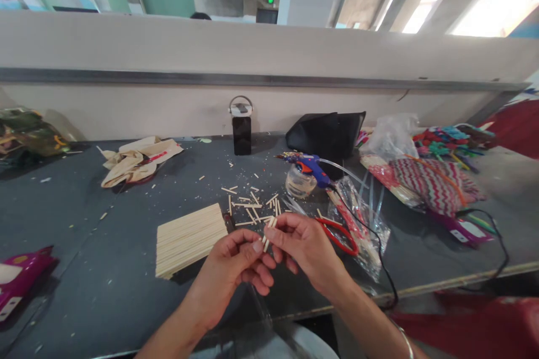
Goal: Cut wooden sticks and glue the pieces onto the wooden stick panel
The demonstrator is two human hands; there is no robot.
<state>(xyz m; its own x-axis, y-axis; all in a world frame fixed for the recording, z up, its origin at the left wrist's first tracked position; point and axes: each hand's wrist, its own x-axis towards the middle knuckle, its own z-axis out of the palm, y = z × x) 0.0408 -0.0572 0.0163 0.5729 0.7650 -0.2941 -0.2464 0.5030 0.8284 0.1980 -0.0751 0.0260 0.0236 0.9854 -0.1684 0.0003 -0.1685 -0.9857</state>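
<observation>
Short pale wooden sticks (269, 231) are pinched between my two hands, close to the table's front. My left hand (242, 258) closes thumb and fingers on their lower left end. From the other side, my right hand (301, 241) grips their upper part. Just left of my hands lies a flat panel of wooden sticks (189, 236) set side by side. Behind my fingers, several loose cut stick pieces (252, 207) are scattered. Red-handled scissors (342, 238) rest right of my right hand, their blades partly covered by it.
A blue glue gun (311, 167) lies across a clear jar (300, 182), its black cord trailing to the front edge. Plastic-wrapped sticks (357, 219) sit to the right. A phone (241, 136), a beige cloth bag (141, 161) and a black pouch (326, 133) stand farther back.
</observation>
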